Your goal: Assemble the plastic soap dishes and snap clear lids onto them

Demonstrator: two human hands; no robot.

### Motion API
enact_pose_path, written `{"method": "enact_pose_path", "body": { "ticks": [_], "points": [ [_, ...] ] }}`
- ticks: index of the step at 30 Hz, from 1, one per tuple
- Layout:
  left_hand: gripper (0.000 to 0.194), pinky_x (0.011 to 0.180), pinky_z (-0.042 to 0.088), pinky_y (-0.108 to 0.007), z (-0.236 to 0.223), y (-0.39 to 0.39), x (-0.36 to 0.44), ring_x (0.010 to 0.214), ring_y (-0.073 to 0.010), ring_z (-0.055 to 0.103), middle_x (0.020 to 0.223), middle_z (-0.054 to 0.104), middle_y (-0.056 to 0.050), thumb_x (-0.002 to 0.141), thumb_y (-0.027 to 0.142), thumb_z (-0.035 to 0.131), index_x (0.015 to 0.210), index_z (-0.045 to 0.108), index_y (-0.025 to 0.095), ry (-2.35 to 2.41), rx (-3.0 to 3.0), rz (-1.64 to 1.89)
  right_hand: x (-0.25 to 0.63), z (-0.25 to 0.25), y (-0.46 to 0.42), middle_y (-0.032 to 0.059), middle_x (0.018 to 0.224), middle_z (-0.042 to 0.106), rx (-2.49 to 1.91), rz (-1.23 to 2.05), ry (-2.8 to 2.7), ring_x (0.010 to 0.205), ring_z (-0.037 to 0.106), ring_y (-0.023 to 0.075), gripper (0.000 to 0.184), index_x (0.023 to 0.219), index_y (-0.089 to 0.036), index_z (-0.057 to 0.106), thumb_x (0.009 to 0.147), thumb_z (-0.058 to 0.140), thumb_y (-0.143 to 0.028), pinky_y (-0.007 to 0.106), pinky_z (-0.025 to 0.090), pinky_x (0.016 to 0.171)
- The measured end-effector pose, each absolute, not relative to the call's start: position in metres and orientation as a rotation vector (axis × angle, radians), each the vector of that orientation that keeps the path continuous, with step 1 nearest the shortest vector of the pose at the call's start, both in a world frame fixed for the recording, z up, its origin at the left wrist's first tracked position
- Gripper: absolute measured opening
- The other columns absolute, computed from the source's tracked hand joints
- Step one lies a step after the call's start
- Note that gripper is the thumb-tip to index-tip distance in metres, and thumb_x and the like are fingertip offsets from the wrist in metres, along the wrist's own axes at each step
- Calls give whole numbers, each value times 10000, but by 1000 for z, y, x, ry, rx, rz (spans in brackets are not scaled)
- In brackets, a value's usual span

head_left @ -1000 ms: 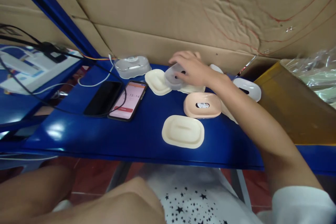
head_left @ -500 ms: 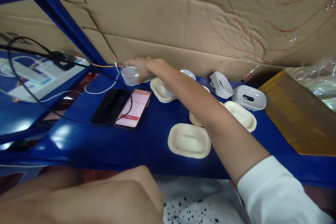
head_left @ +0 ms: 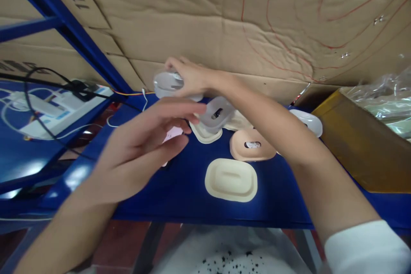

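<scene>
My right hand [head_left: 189, 78] reaches to the back of the table, its fingers curled round a clear plastic container [head_left: 163, 84]. My left hand [head_left: 141, 145] is raised over the table with nothing in it, fingers stretched out and apart from the thumb. Just past its fingertips, a translucent white lid with an oval slot [head_left: 213, 115] leans on a shallow cream tray [head_left: 205, 136]. A peach box with an oval slot [head_left: 252, 147] stands under my right forearm. Nearer to me lies another cream tray [head_left: 231, 180].
A phone [head_left: 173, 132] is mostly covered by my left hand. At left is a white power strip [head_left: 67, 111] with cables. A white slotted case [head_left: 306, 122] sits near a cardboard box [head_left: 356, 145] at right. Cardboard [head_left: 180, 30] walls the back of the blue table [head_left: 180, 197].
My left hand has risen from the near edge to over the phone and opened. My right hand stays at the clear container. The view has shifted, uncovering the peach box and the slotted lid.
</scene>
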State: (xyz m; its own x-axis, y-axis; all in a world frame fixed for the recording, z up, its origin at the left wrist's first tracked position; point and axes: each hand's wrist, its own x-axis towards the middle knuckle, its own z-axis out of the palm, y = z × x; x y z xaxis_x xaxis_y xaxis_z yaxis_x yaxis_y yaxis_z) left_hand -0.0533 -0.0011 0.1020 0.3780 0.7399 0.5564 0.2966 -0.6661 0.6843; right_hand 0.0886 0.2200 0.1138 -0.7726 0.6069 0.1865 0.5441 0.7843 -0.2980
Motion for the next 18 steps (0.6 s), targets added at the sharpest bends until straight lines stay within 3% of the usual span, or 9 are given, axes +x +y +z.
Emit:
{"method": "enact_pose_path", "body": {
  "ticks": [4, 9, 12, 14, 16, 18],
  "points": [
    [582, 1045, 645, -503, 64, 39, -38, 1334, -305, 624, 1573, 527, -99, 1061, 400, 689, 1600, 474, 350, 1134, 2277, 1273, 158, 121, 201, 145, 1535, 614, -883, 413, -2673, 1358, 601, 308, 793, 1448, -227, 532, 772, 805, -538, 469, 502, 1121],
    [931, 1076, 610, -572, 29, 79, -28, 1544, -397, 465, 1775, 219, -157, 1004, 572, 749, 1694, 145, 411, 1277, 2163, 1450, 231, 111, 168, 141, 1458, 641, -1061, 645, -2545, 1250, 673, 316, 836, 1469, -239, 494, 792, 804, -621, 502, 563, 1063],
    [907, 1240, 461, -633, 30, 105, -30, 1613, -411, 371, 1766, 275, -214, 1021, 496, 700, 1714, 166, 256, 1269, 2369, 1367, 256, 104, 155, 114, 1452, 660, -1115, 644, -2540, 1304, 659, 344, 769, 1422, -299, 552, 776, 833, -609, 531, 560, 1094],
    [793, 1296, 387, -619, 38, 121, -30, 1588, -388, 423, 1706, 398, -239, 1027, 362, 614, 1696, 244, 150, 1395, 2433, 1225, 266, 99, 155, 112, 1484, 655, -1165, 624, -2507, 1366, 635, 364, 754, 1419, -303, 576, 788, 825, -632, 550, 532, 1145],
    [734, 1234, 476, -562, 52, 132, -28, 1450, -349, 595, 1582, 559, -234, 1021, 282, 542, 1686, 282, 108, 1587, 2333, 1007, 273, 95, 158, 124, 1526, 637, -1196, 625, -2459, 1406, 618, 366, 771, 1453, -271, 575, 820, 795, -654, 539, 501, 1193],
    [677, 1148, 551, -504, 68, 138, -25, 1319, -323, 698, 1469, 669, -188, 1045, 282, 504, 1684, 329, 142, 1718, 2294, 752, 278, 92, 163, 143, 1572, 610, -1236, 592, -2434, 1432, 605, 368, 808, 1501, -234, 558, 839, 788, -638, 521, 484, 1217]
  ]
}}
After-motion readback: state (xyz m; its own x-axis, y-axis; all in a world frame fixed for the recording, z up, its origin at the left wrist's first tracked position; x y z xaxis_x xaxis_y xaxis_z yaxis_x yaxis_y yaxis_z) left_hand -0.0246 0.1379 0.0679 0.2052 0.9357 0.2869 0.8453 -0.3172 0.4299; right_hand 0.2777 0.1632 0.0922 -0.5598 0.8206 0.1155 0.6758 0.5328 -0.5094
